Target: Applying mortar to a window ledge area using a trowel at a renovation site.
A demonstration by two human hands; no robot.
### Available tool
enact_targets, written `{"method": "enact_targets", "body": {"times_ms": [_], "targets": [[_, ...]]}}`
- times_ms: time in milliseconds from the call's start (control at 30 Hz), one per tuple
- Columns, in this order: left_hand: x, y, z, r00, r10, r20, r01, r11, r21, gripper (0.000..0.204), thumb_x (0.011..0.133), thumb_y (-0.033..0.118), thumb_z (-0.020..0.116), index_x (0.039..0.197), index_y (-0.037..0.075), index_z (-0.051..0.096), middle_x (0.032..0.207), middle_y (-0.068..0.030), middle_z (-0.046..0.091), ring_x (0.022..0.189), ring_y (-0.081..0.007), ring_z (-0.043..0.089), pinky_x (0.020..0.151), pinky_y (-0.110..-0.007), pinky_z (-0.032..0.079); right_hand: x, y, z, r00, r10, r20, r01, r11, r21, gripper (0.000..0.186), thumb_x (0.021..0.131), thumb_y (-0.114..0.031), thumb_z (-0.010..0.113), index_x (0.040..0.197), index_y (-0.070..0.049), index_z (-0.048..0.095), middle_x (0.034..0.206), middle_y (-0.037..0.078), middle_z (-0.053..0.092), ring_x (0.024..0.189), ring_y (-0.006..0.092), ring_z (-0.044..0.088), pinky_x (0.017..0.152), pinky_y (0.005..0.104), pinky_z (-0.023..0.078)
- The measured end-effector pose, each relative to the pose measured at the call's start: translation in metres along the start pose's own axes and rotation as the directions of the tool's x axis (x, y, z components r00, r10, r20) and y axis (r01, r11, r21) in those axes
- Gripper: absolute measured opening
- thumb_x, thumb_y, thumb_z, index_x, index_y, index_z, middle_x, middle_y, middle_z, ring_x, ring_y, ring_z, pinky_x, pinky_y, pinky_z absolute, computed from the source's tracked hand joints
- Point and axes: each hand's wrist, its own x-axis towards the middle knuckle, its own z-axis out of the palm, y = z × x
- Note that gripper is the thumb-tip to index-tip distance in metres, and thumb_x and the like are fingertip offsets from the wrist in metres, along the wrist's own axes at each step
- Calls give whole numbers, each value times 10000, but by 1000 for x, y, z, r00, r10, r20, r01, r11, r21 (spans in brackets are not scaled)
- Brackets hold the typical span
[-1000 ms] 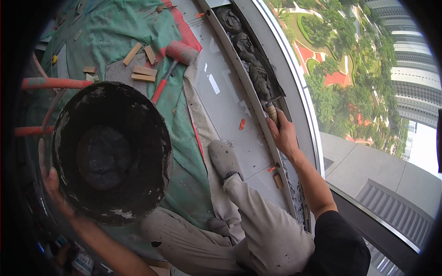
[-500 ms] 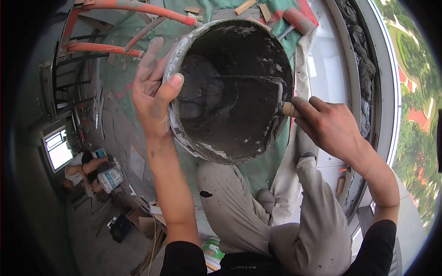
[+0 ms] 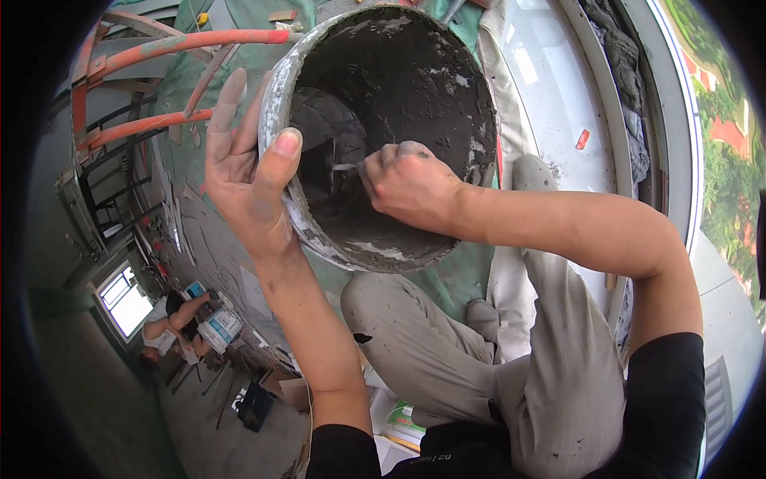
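A deep round bucket [image 3: 281, 92] caked with grey mortar is tipped with its mouth toward me. My left hand [image 3: 254, 164] holds its left rim, thumb hooked over the edge and fingers spread along the outside wall. Inside the mouth, my right hand [image 3: 411, 182] is closed in a fist around the handle of a trowel [image 3: 343, 168]. Only a bit of the trowel's metal shank shows clearly; the fist covers the handle, and the blade is hard to make out against the dark wet mortar [image 3: 319, 120] low in the bucket.
An orange metal frame [image 3: 191, 40] stands at the upper left. Green sheeting [image 3: 455, 287] lies under the bucket. To the right runs a white glossy ledge [image 3: 542, 88] beside a window, with a small red piece [image 3: 583, 139] on it. Another person [image 3: 171, 323] sits far left beside a white bucket [image 3: 219, 327].
My right hand has moved left from the bucket's right rim into its mouth, carrying the trowel to the mortar. Bucket and left hand have shifted slightly left and up in the view.
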Motion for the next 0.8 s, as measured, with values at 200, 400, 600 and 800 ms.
{"method": "enact_targets", "body": {"times_ms": [200, 400, 600, 800], "targets": [[-4, -4, 2, 997, 80, 13, -80, 997, 5, 927, 865, 113, 957, 1626, -185, 520, 1516, -312, 734, 1398, -271, 720, 1234, -382, 522, -74, 68, -31, 987, 145, 73, -162, 834, 528, 313, 980, -167, 749, 1265, -51, 811, 1025, 157, 804, 959, 386, 808, 789, 516, 640], [-11, -14, 13, 991, 108, 82, -105, 994, -38, 894, 859, 74, 978, 1613, -159, 559, 1492, -289, 755, 1383, -268, 728, 1236, -392, 525, -172, 138, -120, 932, 315, 179, -362, 791, 494, 340, 1071, -179, 739, 1371, -20, 754, 928, 235, 753, 860, 452, 757, 794, 548, 593], [-20, -13, 17, 988, 133, 81, -141, 984, 105, 916, 863, 185, 948, 1597, -198, 556, 1502, -303, 748, 1469, -297, 678, 1346, -435, 401, -216, 145, -121, 755, 303, 582, -638, 543, 545, 339, 1155, -279, 708, 1263, 33, 786, 663, 121, 596, 605, 266, 644, 649, 431, 537], [-13, -25, 5, 965, 213, 151, -222, 974, 44, 885, 867, 160, 944, 1592, -185, 572, 1505, -281, 755, 1490, -289, 660, 1352, -446, 394, -248, 143, -95, 566, -8, 825, -820, -112, 561, 526, 1189, -456, 699, 1195, 61, 800, 655, -41, 532, 500, 72, 464, 438, 282, 407]]}}
